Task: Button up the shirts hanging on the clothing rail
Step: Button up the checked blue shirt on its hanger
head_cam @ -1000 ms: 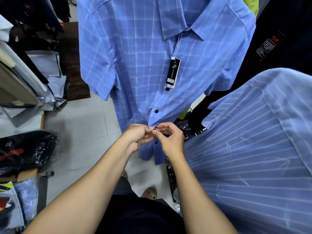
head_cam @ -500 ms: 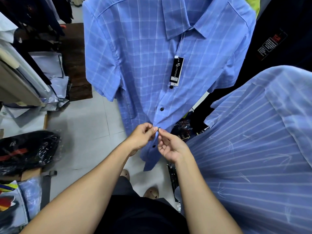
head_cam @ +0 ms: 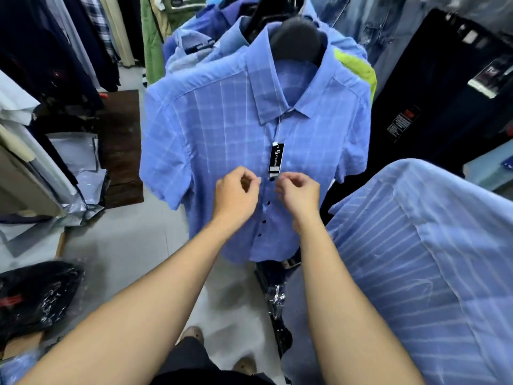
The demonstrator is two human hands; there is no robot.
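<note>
The blue checked shirt hangs dead ahead on its black hanger. My left hand pinches the placket edge at nine o'clock of the dark button; my right hand pinches the opposite edge at three o'clock. A striped shirt crowds in at four o'clock, with grey floor open at eight o'clock.

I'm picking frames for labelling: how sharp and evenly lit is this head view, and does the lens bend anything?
Head view: motion blur softens the checked shirt and its tag, so the print is barely readable; both hands, left and right, look slightly smeared. Lighting is flat, without glare. The wide lens bows the edges, stretching the striped shirt.
</note>
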